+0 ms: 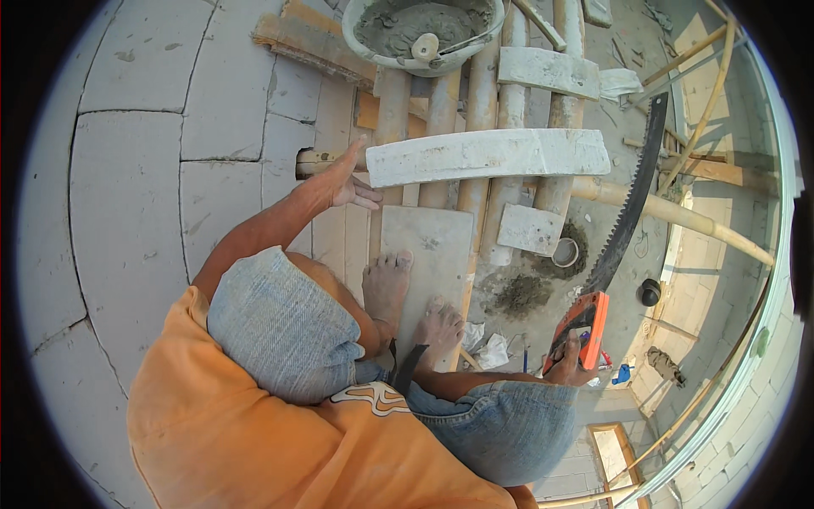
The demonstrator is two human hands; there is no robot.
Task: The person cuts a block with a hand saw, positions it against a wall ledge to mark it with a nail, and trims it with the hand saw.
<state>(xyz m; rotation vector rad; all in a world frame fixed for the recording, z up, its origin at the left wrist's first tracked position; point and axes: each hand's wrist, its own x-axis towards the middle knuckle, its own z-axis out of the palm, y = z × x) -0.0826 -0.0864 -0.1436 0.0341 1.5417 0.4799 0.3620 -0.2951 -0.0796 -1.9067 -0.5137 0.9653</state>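
Note:
A long white block (483, 157) lies across several bamboo poles (441, 102). My left hand (348, 182) is at the block's left end with its fingers spread; whether it touches the block is hard to tell. My right hand (566, 360) grips the orange handle of a long-toothed handsaw (629, 199), whose dark blade points up and away, right of the block. Smaller white pieces (527, 226) lie on the poles above and below the long block. My bare feet rest on a pale flat board (428, 237).
A mortar bucket (377, 55) sits on the poles at the top. Scrap wood (305, 42) lies beside it. A block wall or surface (127, 212) fills the left. Mortar (526, 293), crumpled bags and a black round object (649, 293) are on the floor at right, with leaning bamboo (712, 85).

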